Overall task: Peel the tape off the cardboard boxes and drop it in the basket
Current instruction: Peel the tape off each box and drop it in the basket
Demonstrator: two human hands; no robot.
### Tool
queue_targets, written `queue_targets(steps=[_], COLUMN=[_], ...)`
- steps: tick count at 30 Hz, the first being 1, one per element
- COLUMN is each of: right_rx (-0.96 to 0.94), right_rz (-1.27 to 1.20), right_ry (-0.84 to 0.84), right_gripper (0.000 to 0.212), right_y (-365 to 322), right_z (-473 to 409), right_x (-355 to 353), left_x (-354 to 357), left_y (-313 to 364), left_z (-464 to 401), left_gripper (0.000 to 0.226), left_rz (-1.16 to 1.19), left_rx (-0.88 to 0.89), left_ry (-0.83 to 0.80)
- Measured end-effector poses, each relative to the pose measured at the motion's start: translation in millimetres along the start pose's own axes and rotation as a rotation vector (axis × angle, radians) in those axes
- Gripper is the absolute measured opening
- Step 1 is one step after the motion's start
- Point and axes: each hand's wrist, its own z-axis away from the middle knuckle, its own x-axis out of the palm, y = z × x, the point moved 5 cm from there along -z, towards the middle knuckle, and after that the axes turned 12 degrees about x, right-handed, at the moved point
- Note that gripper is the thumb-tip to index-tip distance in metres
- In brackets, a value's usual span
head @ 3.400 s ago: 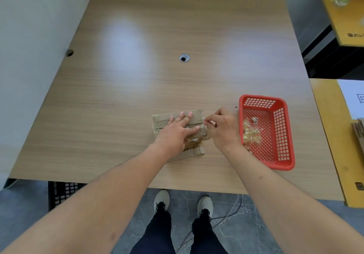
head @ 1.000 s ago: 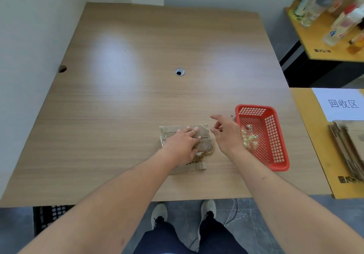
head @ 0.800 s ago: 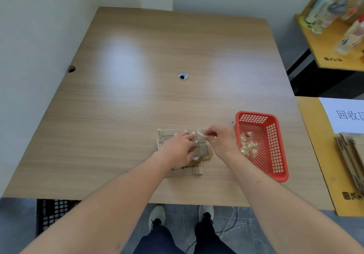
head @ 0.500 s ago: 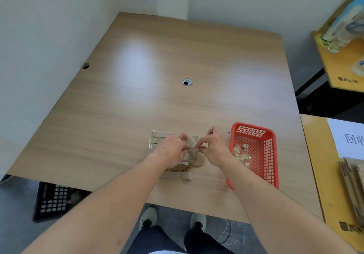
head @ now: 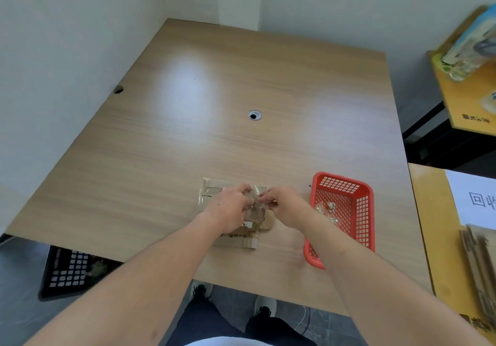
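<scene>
Your left hand [head: 230, 209] sits on the flattened cardboard box [head: 214, 198] near the table's [head: 241, 77] front edge, fingers curled down over the box top, where they seem to pinch a strip of clear tape [head: 256, 206]. The box lies flat on the wood, with its printed flap toward you at six o'clock from the hand. Just at three o'clock from the left hand, your right hand [head: 285, 206] has thumb and forefinger closed narrowly on the same clear tape, which stands up off the cardboard between the two hands; the hands nearly touch. How much of the strip remains stuck you cannot tell from here. At three o'clock from the right hand, close beside it, the red basket [head: 366, 211] rests on the table with several crumpled tape scraps [head: 326, 211] inside. At twelve o'clock from the box, well apart, is a round cable hole [head: 254, 115] in the tabletop. Further right, a yellow side table [head: 440, 238] carries a white paper sign [head: 475, 200].
</scene>
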Motion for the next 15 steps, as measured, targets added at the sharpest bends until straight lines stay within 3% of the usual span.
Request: queue_targets(steps=[5, 12, 15], right_rx=[0.073, 0.262, 0.281], right_rz=[0.109, -0.231, -0.228], right_ry=[0.076, 0.432, 0.508], right_gripper=[0.030, 0.026, 0.022], right_y=[-7.7, -1.4, -5.9], right_z=[-5.2, -2.1, -2.8], right_x=[-2.5, -25.5, -23.5], left_x=[3.7, 11.1, 12.7], left_y=[-2.8, -3.9, -4.3], left_z=[3.6, 9.6, 10.1], left_gripper=[0.041, 0.051, 0.054], left_rz=[-0.032, -0.084, -0.100], left_rx=[0.067, 0.133, 0.144], left_ry=[-0.044, -0.090, -0.117])
